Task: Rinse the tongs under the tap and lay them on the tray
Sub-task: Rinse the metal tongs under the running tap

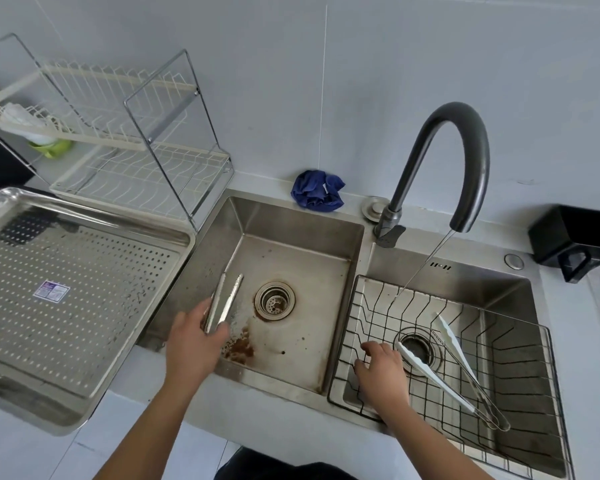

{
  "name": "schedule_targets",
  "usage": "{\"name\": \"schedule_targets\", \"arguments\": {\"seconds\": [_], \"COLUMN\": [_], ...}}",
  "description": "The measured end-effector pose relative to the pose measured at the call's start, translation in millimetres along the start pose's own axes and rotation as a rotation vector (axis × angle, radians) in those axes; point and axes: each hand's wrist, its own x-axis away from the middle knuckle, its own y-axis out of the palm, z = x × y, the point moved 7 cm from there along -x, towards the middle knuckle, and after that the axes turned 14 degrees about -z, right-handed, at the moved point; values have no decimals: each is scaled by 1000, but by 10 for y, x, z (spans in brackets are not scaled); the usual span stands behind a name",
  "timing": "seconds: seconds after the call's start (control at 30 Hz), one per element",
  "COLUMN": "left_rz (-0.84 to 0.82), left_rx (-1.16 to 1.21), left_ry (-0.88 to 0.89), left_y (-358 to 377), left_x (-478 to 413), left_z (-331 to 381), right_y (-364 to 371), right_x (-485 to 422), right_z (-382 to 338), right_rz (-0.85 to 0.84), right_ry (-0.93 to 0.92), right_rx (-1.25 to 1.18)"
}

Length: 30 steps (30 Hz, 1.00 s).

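Stainless-steel plain tongs (pixel 224 299) are gripped at the hinge end by the left hand (pixel 194 336), with the arms slightly apart and pointing away over the left sink basin (pixel 291 230). The right hand (pixel 383 368) has its fingers loosely spread on the wire sink rack (pixel 520 368) and holds nothing. It is just beside the white-tipped metal tongs (pixel 440 379) lying there. The dark grey curved tap (pixel 465 133) runs a thin stream into the right basin. The perforated stainless-steel tray (pixel 84 216) sits on the bench (pixel 264 183) at left.

1 pair of shiny all-metal tongs (pixel 224 303) and 1 pair of white-tipped metal tongs (pixel 444 382). 2 steel sink bowls (pixel 291 230) (pixel 465 280), 1 dark curved tap (pixel 465 112), 1 holed steel tray (pixel 84 341).
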Motion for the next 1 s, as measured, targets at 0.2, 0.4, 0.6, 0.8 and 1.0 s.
{"name": "schedule_targets", "arguments": {"seconds": [0.2, 0.4, 0.6, 0.8, 1.0], "left_rz": [-227, -605, -767, -648, -619], "left_rx": [635, 829, 926, 706, 556], "left_ry": [50, 93, 259, 341, 372], "left_y": [433, 943, 1166, 1240, 1481], "left_x": [118, 278, 494, 550, 387], "left_z": [589, 1094, 1667, 1902, 2035], "right_y": [-201, -689, -1222, -1535, -1552], "right_x": [43, 150, 281, 198, 46], "right_z": [-26, -326, -824, -826, -593], "right_rz": [48, 59, -16, 166, 234], "right_ry": [-12, -95, -339, -330, -211], "right_rx": [-205, -673, -1024, -961, -914]}}
